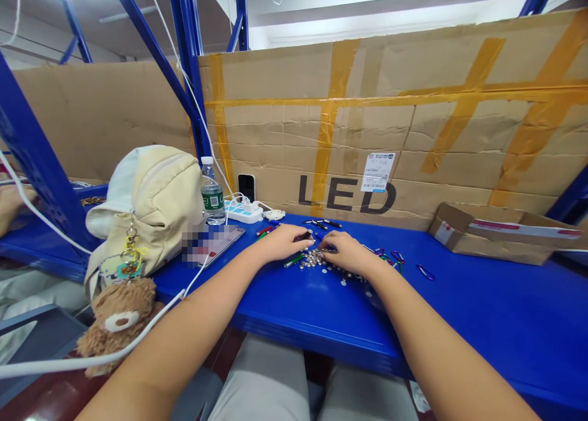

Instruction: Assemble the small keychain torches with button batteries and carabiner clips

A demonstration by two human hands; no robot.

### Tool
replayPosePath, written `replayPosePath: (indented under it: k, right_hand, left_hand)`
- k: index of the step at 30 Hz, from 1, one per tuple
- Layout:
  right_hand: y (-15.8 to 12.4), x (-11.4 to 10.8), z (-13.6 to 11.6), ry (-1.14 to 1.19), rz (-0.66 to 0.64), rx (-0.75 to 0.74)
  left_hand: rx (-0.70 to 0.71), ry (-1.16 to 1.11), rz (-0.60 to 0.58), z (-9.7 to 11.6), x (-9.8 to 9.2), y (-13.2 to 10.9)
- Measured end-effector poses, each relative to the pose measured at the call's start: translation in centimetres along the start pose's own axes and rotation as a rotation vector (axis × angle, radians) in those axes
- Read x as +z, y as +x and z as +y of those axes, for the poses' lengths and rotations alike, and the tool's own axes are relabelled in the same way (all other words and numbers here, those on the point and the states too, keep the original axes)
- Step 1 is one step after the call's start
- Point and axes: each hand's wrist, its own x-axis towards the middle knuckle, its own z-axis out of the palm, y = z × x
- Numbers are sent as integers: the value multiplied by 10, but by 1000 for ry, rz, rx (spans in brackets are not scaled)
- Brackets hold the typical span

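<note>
left hand [281, 242], right hand [346, 252] on small shiny silver discs [315, 260]

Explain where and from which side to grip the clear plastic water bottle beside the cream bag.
Probably around its green-labelled middle, from the front: the clear plastic water bottle stands upright, the cream bag crowds its left, a white power strip its right.

Left hand [282, 242], right hand [346, 252] bare; trousers [266, 378] light grey

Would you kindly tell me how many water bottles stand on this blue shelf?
1. The water bottle stands upright between the cream bag and the white power strip; the bag could hide another.
</note>
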Motion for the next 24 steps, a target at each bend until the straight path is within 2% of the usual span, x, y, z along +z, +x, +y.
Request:
replayPosePath:
  k: [7,18,22,24]
  right_hand:
    - [2,1,-3,-4,-65,41]
    - [6,6,-7,27,-12,60]
    - [5,-4,-9,236,127,97]
    - [4,-8,-10,393,146,112]
  left_hand:
    - [19,56,-37,1,-1,-2]
    - [2,71,-54,1,-1,0]
    - [20,93,-54,-2,-1,-1]
    - [27,109,-61,-3,-1,-1]
